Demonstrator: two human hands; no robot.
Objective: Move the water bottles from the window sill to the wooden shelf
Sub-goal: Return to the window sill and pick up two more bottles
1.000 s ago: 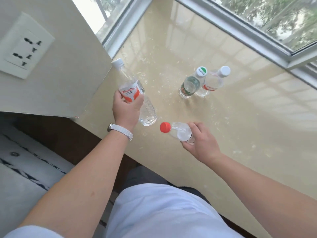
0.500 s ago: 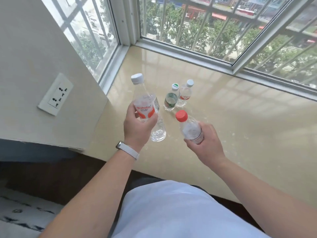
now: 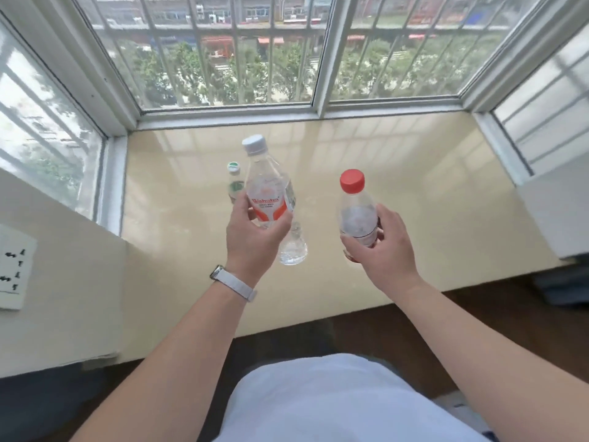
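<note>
My left hand (image 3: 253, 240) grips a tall clear bottle with a white cap and an orange label (image 3: 267, 186), held upright above the beige window sill (image 3: 398, 186). My right hand (image 3: 381, 250) grips a smaller clear bottle with a red cap (image 3: 355, 208), also upright and lifted off the sill. Behind the tall bottle, a small bottle with a green and white cap (image 3: 234, 183) stands on the sill, partly hidden. A further bottle seen earlier is hidden behind the tall one. No wooden shelf is in view.
Barred windows (image 3: 255, 59) close the sill on three sides. A wall with a white power socket (image 3: 14, 266) juts out at the left, and a white block (image 3: 557, 202) stands at the right. Dark wooden floor (image 3: 430, 320) lies below the sill's front edge.
Both hands have lifted their bottles higher and turned them upright. The view has tilted up and swung right, showing more of the windows.
</note>
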